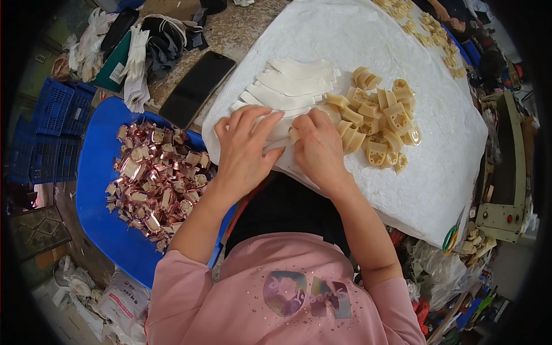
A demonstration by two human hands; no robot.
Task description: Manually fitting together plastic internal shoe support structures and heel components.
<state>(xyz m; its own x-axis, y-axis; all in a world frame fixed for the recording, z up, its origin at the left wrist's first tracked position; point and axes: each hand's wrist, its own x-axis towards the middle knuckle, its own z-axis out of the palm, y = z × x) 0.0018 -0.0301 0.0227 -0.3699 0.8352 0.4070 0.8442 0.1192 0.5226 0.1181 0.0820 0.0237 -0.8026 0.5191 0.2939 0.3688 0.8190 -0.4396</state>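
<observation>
My left hand rests on a fan of overlapping white curved strips, its fingers spread, near the front edge of the white-covered table. Close beside it, my right hand has its fingers bent together in a pinch. A small beige piece shows at its fingertips, mostly hidden by them. Just right of that hand lies a heap of beige moulded pieces, short and curved, some with holes in their ends.
A blue tub at my left holds many shiny rose-coloured pieces. A black phone lies beyond it. Scissors with green and orange handles hang at the table's right edge. More beige pieces lie at the far right, near another person's hand.
</observation>
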